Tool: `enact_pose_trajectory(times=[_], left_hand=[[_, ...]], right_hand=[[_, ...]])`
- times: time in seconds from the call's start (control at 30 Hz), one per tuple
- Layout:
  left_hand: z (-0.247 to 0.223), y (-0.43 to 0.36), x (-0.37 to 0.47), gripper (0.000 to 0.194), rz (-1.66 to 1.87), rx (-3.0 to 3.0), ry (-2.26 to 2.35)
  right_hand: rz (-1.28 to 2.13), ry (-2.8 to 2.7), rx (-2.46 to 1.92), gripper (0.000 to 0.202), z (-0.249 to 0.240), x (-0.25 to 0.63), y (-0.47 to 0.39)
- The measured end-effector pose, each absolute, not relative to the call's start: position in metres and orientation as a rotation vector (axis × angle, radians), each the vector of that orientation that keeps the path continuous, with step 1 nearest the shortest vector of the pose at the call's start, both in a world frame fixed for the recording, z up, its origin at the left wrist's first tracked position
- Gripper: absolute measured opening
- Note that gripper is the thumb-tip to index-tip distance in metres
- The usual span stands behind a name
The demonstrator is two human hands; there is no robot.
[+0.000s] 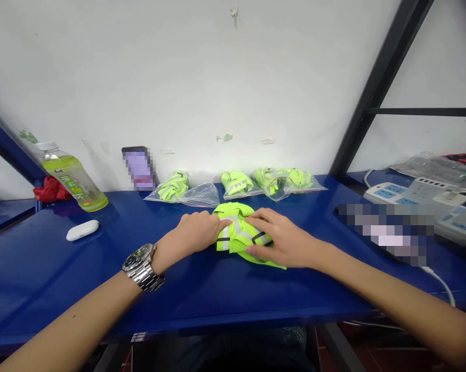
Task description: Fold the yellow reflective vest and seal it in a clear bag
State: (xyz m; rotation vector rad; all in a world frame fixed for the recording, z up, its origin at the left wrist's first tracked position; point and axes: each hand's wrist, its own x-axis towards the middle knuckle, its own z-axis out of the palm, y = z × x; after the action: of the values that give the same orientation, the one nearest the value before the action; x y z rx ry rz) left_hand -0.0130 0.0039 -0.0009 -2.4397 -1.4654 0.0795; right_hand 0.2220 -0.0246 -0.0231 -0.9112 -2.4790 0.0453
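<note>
A neon-yellow reflective vest (236,235) with grey bands and black strips lies bunched and partly folded on the blue table (170,305). My left hand (201,230), with a metal watch on its wrist, has its fingers curled around the vest's left edge. On the right side, my right hand (283,237) grips the bundle, its thumb low and its fingers over the top. A loose flap of the yellow fabric sticks out beneath the right hand.
Clear plastic bags holding yellow vests (174,187) stand along the wall. A green drink bottle (77,181), a white earbud case (83,230) and a propped phone (139,168) are leftward. Another phone (384,232) and power strips (395,195) are rightward.
</note>
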Motion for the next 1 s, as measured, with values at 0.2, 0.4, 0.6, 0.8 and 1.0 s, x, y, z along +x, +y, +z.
enact_pose_trajectory(times=[0.2, 0.4, 0.6, 0.8, 1.0], left_hand=[[0.002, -0.002, -0.006, 0.062, 0.103, -2.368, -1.462], [-0.010, -0.010, -0.015, 0.028, -0.154, -2.463, -0.990], [-0.016, -0.020, -0.035, 0.050, -0.368, -2.705, -0.774], [-0.013, -0.020, -0.033, 0.036, -0.341, -2.736, -0.766], [0.000, -0.014, -0.028, 0.035, -0.466, -2.952, -1.027]], right_hand=[[-0.102, -2.660, -0.896, 0.089, -0.022, 0.234, -0.041], [-0.188, -2.632, -0.859, 0.038, -0.024, 0.228, -0.029], [-0.171, -2.687, -0.903, 0.025, -0.025, 0.227, -0.024], [0.218, -2.653, -1.000, 0.014, -0.002, 0.223, -0.017], [0.826, -2.540, -1.078, 0.041, 0.012, 0.219, 0.008]])
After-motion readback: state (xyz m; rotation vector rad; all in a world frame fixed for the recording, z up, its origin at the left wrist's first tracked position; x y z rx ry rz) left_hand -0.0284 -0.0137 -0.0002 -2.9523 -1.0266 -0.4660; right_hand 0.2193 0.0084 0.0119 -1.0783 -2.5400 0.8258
